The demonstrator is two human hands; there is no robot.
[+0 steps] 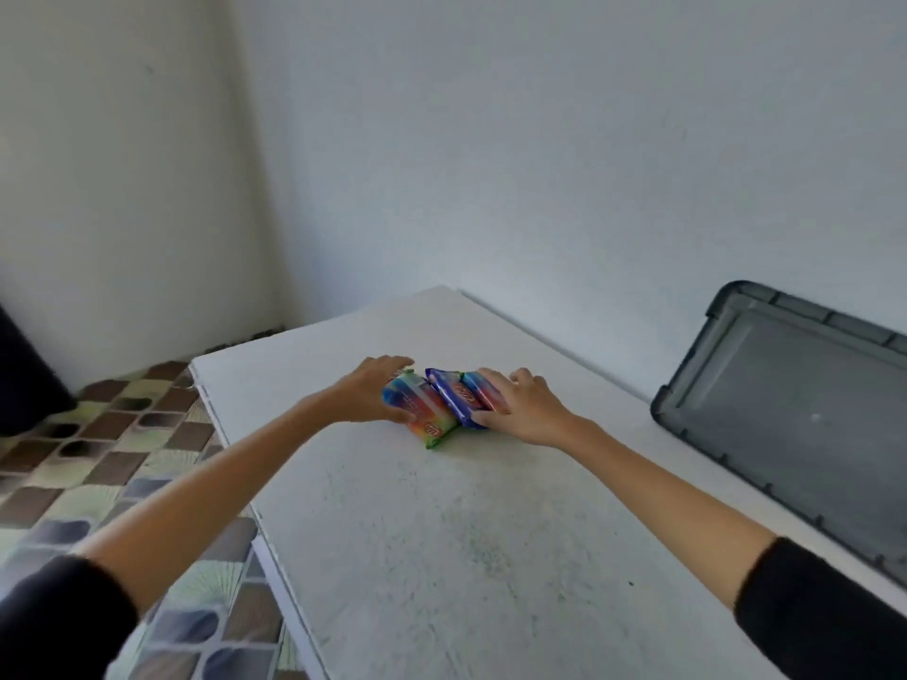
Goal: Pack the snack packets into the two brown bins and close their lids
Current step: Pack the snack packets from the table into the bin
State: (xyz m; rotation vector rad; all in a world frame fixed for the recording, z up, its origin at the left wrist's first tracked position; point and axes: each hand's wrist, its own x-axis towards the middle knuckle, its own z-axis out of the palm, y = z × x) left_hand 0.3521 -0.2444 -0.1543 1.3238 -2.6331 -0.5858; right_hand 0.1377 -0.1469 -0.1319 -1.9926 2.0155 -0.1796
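Three colourful snack packets lie bunched together near the far end of the white table (441,532). A rainbow-striped packet (421,414) with green ends is on the left, and two blue and red packets (454,400) stand against it on the right. My left hand (375,392) curls round the left side of the rainbow packet, thumb underneath at the front. My right hand (520,404) grips the right side of the blue packets, fingers over their tops. A dark grey bin lid (795,419) leans up at the right. No bin body shows.
The table's left edge drops to a floor of brown and beige patterned tiles (98,458). White walls close the corner behind the table. A dark object (24,370) stands on the floor at the far left.
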